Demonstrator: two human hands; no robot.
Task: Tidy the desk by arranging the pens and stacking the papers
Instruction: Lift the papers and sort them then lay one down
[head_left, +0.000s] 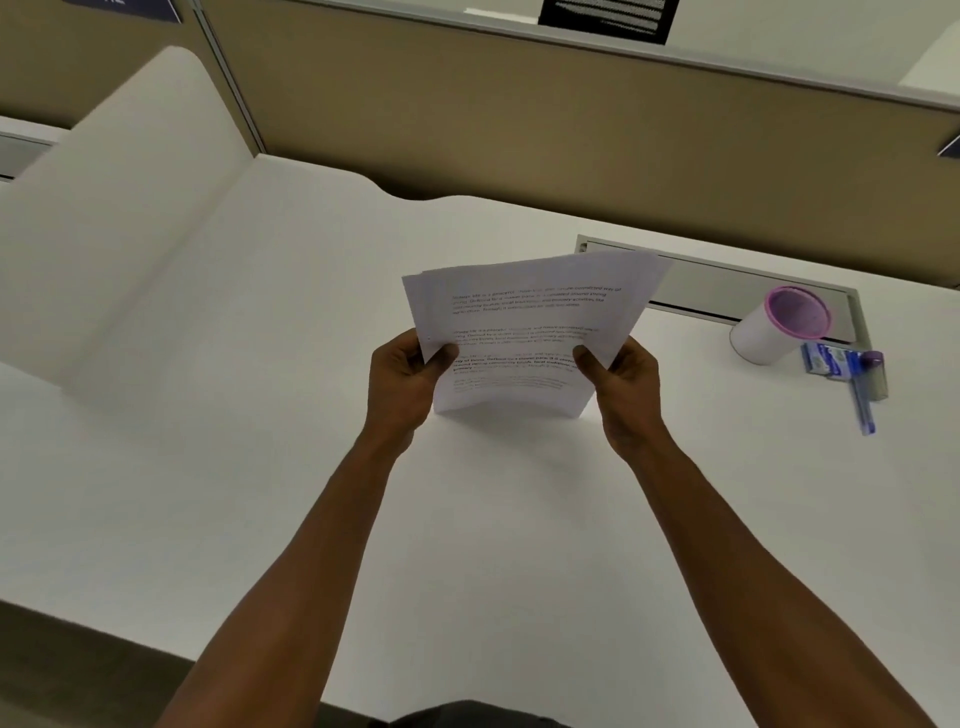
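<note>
A bundle of printed white papers (524, 322) stands on its lower edge on the white desk (260, 415), sheets slightly fanned at the top. My left hand (402, 382) grips its left side and my right hand (621, 387) grips its right side, thumbs on the front sheet. At the right, a white pen cup with a pink rim (779, 325) lies tipped on its side. Beside it lies a blue pen (863, 402), next to a small blue pack (826, 359) and a purple-capped item (875, 371).
A grey cable tray lid (727, 283) is set into the desk behind the papers. Tan partition panels (519, 130) close off the back. A white side panel (119, 218) rises at the left. The desk's front edge runs along the bottom left.
</note>
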